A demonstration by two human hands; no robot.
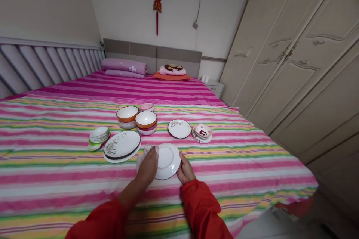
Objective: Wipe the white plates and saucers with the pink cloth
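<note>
A white plate [167, 168] is held bottom side up, its foot ring showing. My right hand [185, 168] grips its right rim, thumb on the upturned face. A thin whitish cloth or tissue [141, 158] is bunched in my left hand [150, 164], pressed against the plate's left side. Just left lie stacked oval plates [123, 145] with a grey flower print. Beyond the held plate is a round plate [179, 129] with a similar print. Right of that, a small square patterned dish [203, 131] sits on white saucers [202, 140].
Stacked bowls [127, 114], orange-brown [146, 119] and pink [146, 107], stand behind the plates. Small white dishes [99, 132] rest on a green leaf-shaped dish [94, 145] at left. A striped sheet [70, 194] covers the bed. Wardrobes [297, 59] line the right side.
</note>
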